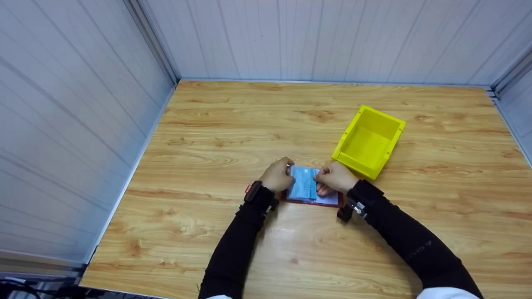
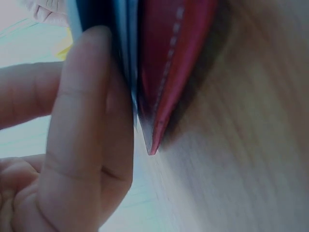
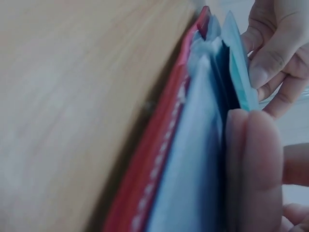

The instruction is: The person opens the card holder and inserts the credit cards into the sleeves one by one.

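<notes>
A red stitched card holder lies open on the table, with pale plastic sleeves inside it in the right wrist view. Over its left part is a light-blue card with a small white square near the top. My left hand pinches the card's left edge, thumb on its face. From the other side, my right hand pinches the card's right edge between thumb and fingers. A dark gap shows behind the card in the right wrist view. Whether the card's lower end sits in a sleeve, I cannot tell.
A yellow bin stands just beyond my right hand, its near corner close to the fingers. The wood-grain table is bounded by white panel walls at the back and sides. A black strap end hangs by the right wrist.
</notes>
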